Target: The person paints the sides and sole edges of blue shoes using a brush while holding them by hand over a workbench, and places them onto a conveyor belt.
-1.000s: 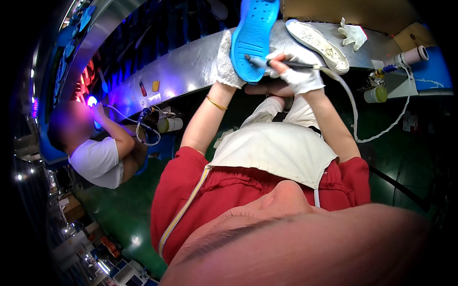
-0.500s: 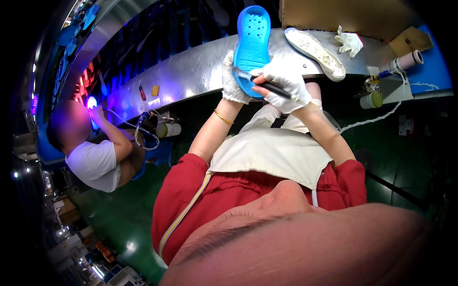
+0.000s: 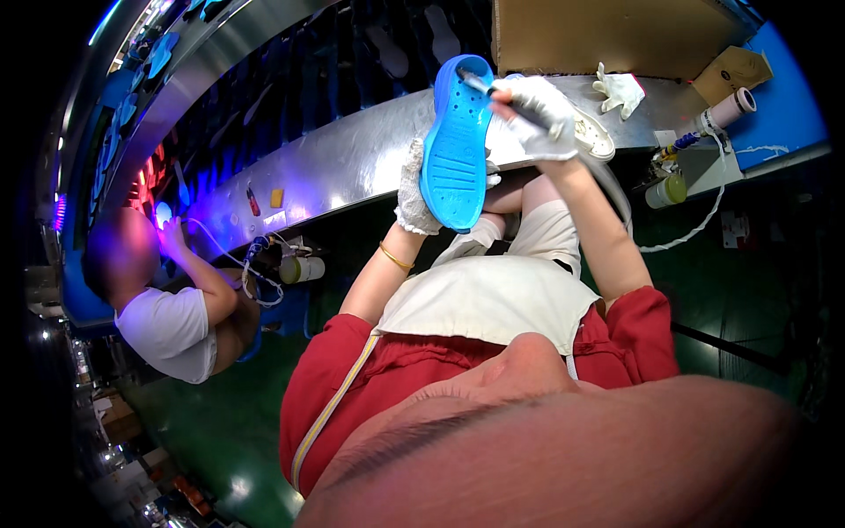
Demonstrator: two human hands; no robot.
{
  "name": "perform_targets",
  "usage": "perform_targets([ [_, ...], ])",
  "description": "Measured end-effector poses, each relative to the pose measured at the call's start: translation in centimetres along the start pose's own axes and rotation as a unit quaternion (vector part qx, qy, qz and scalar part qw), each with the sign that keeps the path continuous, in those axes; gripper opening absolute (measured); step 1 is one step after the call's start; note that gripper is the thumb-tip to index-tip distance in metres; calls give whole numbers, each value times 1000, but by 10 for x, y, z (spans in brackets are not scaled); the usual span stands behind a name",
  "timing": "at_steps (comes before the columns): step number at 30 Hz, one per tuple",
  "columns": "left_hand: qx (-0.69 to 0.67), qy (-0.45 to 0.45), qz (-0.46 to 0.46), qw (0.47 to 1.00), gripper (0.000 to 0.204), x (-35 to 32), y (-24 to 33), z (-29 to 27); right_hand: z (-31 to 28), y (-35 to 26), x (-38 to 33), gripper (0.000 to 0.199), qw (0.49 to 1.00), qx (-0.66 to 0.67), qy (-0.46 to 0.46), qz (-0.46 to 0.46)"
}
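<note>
A bright blue shoe sole (image 3: pixel 456 158), with holes toward its far end and ridges across the nearer half, is tilted up in front of me at the bench's edge. My left hand (image 3: pixel 414 195), in a white knit glove, grips it from the left, its fingertips showing past the right side. My right hand (image 3: pixel 539 119), in a white glove with bare fingertips, is closed on a slim black-handled brush (image 3: pixel 475 82). The brush's tip is at the holed far end of the sole. A white sole (image 3: pixel 593 136) lies behind my right hand, partly hidden by it.
A metal bench (image 3: pixel 352 163) curves across the front. On it lie a spare white glove (image 3: pixel 620 91), a yellow block (image 3: pixel 276 198) and a red tool (image 3: pixel 253 202). A cardboard box (image 3: pixel 607 35) stands behind. A co-worker (image 3: pixel 167 308) sits at the left by a glowing light.
The blue sole has come nearer to me and tilted up. My right hand has carried the brush from the sole's near end to its far, holed end.
</note>
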State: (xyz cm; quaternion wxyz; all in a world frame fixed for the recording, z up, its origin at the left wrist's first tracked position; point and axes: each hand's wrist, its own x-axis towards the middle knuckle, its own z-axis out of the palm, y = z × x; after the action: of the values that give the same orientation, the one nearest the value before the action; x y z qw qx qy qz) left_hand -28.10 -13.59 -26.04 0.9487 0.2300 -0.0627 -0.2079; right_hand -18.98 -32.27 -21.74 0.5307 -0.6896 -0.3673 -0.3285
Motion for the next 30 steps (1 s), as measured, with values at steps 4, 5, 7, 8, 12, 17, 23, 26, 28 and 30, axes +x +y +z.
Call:
perform_targets([
  [4,-59,38,36,997,76,2,11,-11,4,-39,-34,24,980,117,-117,108],
  [5,-72,20,24,997,75,2,12,-11,0,-42,-39,22,934,239,-146,222],
  [7,-33,72,9,997,73,0,13,-9,-12,-36,-37,19,854,336,-152,366],
  [8,-6,49,17,999,74,-2,10,-6,-14,-29,-32,20,918,277,-107,264],
  [12,67,28,24,997,76,-2,4,3,-27,1,-1,14,990,96,-31,101],
  [17,154,69,49,985,81,1,12,2,-38,-14,5,20,989,15,-145,26],
  [23,122,77,48,988,75,2,16,7,-36,-41,3,23,988,52,-144,8],
  [26,50,72,51,995,74,9,17,11,-26,-48,5,24,981,18,-186,-56],
  [28,62,71,70,993,73,10,25,9,-20,-58,-1,28,971,36,-223,-79],
  [30,87,98,80,988,72,9,34,5,-20,-66,-11,27,952,93,-291,-1],
])
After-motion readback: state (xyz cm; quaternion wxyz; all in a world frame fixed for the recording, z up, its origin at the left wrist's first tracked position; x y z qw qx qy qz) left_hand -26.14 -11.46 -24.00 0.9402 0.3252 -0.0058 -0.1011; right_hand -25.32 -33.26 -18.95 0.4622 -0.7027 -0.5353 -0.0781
